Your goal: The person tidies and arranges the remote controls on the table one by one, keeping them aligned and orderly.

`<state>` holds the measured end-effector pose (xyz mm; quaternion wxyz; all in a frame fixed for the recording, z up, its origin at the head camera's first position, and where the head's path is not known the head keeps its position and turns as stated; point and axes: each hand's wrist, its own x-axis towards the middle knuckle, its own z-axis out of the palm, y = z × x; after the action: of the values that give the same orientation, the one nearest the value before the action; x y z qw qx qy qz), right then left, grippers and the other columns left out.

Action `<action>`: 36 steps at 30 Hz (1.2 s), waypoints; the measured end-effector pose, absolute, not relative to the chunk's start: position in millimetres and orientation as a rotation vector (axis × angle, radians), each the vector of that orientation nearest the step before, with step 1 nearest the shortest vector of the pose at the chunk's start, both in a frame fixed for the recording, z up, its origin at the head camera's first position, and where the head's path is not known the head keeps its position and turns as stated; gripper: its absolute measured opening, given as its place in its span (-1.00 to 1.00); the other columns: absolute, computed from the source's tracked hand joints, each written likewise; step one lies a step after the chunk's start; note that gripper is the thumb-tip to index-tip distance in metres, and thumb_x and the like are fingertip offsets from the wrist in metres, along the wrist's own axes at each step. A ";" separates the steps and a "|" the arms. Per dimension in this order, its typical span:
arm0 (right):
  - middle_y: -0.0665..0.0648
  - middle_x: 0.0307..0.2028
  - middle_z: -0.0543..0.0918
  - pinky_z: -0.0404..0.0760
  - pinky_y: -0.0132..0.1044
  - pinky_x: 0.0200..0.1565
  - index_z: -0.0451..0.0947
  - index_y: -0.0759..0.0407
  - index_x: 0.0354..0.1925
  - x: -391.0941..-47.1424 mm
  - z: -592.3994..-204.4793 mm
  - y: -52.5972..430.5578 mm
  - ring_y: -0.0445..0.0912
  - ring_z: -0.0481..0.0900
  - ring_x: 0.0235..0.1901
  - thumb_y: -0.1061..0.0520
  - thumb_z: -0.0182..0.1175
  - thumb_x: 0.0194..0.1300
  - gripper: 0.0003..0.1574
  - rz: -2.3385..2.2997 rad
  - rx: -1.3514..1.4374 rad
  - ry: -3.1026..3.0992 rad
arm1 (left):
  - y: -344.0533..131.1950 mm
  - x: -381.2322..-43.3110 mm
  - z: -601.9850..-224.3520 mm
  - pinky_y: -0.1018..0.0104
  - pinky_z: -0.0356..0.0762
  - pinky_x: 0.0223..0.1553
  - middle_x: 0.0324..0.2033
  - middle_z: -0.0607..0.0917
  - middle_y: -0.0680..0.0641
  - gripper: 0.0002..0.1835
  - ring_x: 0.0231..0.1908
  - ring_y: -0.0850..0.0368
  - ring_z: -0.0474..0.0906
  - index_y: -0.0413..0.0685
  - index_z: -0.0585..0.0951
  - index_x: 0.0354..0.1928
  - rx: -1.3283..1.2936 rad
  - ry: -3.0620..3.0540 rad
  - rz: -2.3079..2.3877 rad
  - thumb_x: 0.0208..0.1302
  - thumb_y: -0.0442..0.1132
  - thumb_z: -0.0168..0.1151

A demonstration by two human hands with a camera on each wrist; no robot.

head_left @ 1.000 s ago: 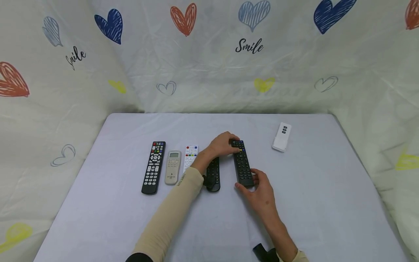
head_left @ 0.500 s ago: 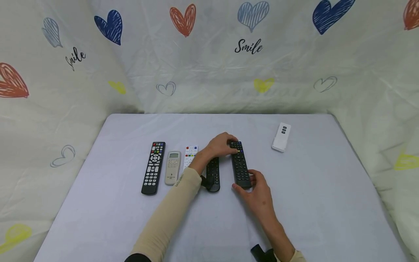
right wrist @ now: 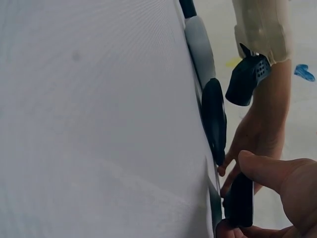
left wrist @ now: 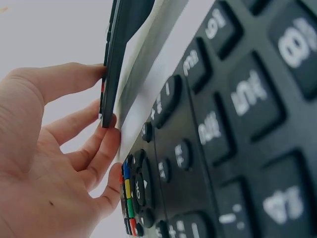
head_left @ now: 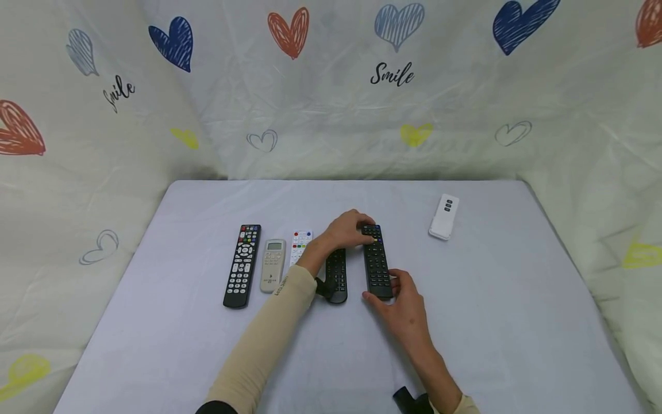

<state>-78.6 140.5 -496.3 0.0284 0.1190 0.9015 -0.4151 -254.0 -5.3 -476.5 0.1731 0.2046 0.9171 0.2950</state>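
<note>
Both hands hold a long black remote control (head_left: 378,264), one at each end, close over the white table. My left hand (head_left: 345,231) pinches its far end between thumb and fingers; the left wrist view shows the thumb on the button face and fingertips beneath the remote (left wrist: 115,64). At the near end, the thumb and fingers of my right hand (head_left: 405,313) grip the sides, also visible on the remote (right wrist: 241,201) in the right wrist view. Just left lies another black remote (head_left: 337,267), partly hidden under my left wrist.
Further left in a row lie a white remote (head_left: 300,244) partly behind the left forearm, a beige remote with a small display (head_left: 272,270), and a large black remote (head_left: 242,267). A small white remote (head_left: 443,217) lies apart at the back right of the table (head_left: 517,299).
Both hands have slid the held black remote a little left, toward the neighbouring black one, and it now stands slightly straighter. The other remotes stay where they were.
</note>
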 end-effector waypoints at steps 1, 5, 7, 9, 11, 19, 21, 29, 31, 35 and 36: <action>0.31 0.00 0.63 0.51 -0.21 -0.14 0.30 0.28 0.43 -78.5 -496.6 140.4 0.05 0.56 -0.11 -0.05 0.57 0.17 0.05 -1.278 0.368 2.781 | -5.5 -254.1 -476.7 0.08 0.53 0.28 0.21 0.61 -0.13 -0.46 0.15 0.01 0.57 0.06 0.60 0.36 0.582 2.600 0.838 0.38 -0.02 0.36; 0.31 -0.01 0.65 0.52 -0.22 -0.16 0.31 0.28 0.43 -78.4 -496.8 139.1 0.03 0.58 -0.15 -0.05 0.58 0.16 0.05 -1.271 0.371 2.783 | -6.1 -253.7 -476.8 0.06 0.52 0.30 0.23 0.60 -0.13 -0.46 0.18 -0.01 0.57 0.06 0.60 0.36 0.580 2.599 0.836 0.38 -0.03 0.36; 0.30 -0.02 0.65 0.52 -0.22 -0.16 0.31 0.28 0.42 -78.7 -496.4 138.3 0.02 0.59 -0.17 -0.06 0.58 0.15 0.05 -1.258 0.369 2.791 | -6.5 -253.3 -475.8 0.06 0.51 0.32 0.25 0.60 -0.14 -0.46 0.20 -0.01 0.56 0.05 0.59 0.37 0.580 2.599 0.828 0.38 -0.02 0.36; 0.30 -0.03 0.65 0.52 -0.22 -0.17 0.32 0.28 0.42 -78.8 -495.4 137.5 0.01 0.59 -0.18 -0.06 0.58 0.15 0.04 -1.250 0.366 2.800 | -7.1 -253.0 -474.6 0.06 0.51 0.33 0.26 0.59 -0.13 -0.45 0.22 -0.01 0.56 0.07 0.59 0.37 0.583 2.602 0.817 0.38 -0.02 0.35; 0.29 -0.03 0.65 0.51 -0.23 -0.17 0.32 0.28 0.41 -79.3 -494.6 136.6 0.01 0.58 -0.18 -0.05 0.58 0.15 0.04 -1.249 0.363 2.802 | -8.0 -252.8 -473.0 0.06 0.50 0.35 0.27 0.59 -0.13 -0.45 0.24 -0.02 0.56 0.06 0.59 0.37 0.588 2.601 0.815 0.38 -0.02 0.35; 0.29 -0.03 0.61 0.48 -0.24 -0.17 0.35 0.30 0.37 -79.4 -493.1 132.6 0.03 0.55 -0.14 -0.01 0.59 0.13 0.00 -1.274 0.355 2.802 | -12.4 -253.3 -473.8 0.04 0.47 0.39 0.29 0.59 -0.13 -0.46 0.30 -0.04 0.53 0.05 0.60 0.36 0.594 2.592 0.846 0.38 -0.04 0.37; 0.29 -0.03 0.60 0.49 -0.22 -0.15 0.36 0.32 0.35 -78.9 -493.8 131.6 0.04 0.55 -0.12 -0.01 0.60 0.12 -0.01 -1.271 0.350 2.809 | -13.2 -253.0 -475.2 0.03 0.46 0.39 0.29 0.59 -0.13 -0.47 0.30 -0.05 0.52 0.05 0.60 0.36 0.594 2.592 0.846 0.38 -0.03 0.37; 0.27 -0.03 0.60 0.46 -0.17 -0.09 0.37 0.35 0.33 -76.8 -497.4 127.8 0.05 0.55 -0.09 -0.01 0.62 0.08 0.01 -1.234 0.346 2.829 | -14.9 -249.8 -478.6 0.04 0.49 0.35 0.26 0.60 -0.13 -0.48 0.25 -0.03 0.55 0.06 0.62 0.33 0.587 2.599 0.851 0.36 -0.05 0.39; 0.28 -0.02 0.59 0.44 -0.16 -0.09 0.37 0.35 0.33 -76.5 -498.0 127.4 0.06 0.55 -0.08 0.00 0.63 0.08 0.01 -1.234 0.343 2.831 | -14.9 -249.4 -478.4 0.04 0.49 0.34 0.25 0.61 -0.13 -0.48 0.24 -0.03 0.55 0.05 0.63 0.33 0.592 2.600 0.854 0.36 -0.05 0.39; 0.28 -0.03 0.59 0.43 -0.17 -0.10 0.38 0.36 0.32 -76.3 -497.9 127.0 0.06 0.54 -0.09 0.01 0.63 0.07 0.01 -1.238 0.333 2.839 | -14.9 -249.2 -477.3 0.05 0.49 0.34 0.24 0.61 -0.13 -0.48 0.24 -0.02 0.56 0.05 0.63 0.32 0.603 2.605 0.854 0.35 -0.05 0.39; 0.28 -0.03 0.59 0.44 -0.18 -0.11 0.38 0.36 0.32 -76.7 -498.1 127.0 0.05 0.55 -0.09 0.01 0.63 0.07 0.01 -1.237 0.331 2.844 | -14.9 -249.3 -477.0 0.05 0.49 0.34 0.24 0.61 -0.13 -0.48 0.24 -0.02 0.56 0.05 0.63 0.32 0.605 2.606 0.855 0.35 -0.05 0.39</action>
<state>-76.7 127.0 -498.1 0.0111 0.1061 0.9118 -0.3966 -249.3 -14.9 -477.0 0.1660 0.2124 0.9150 0.3001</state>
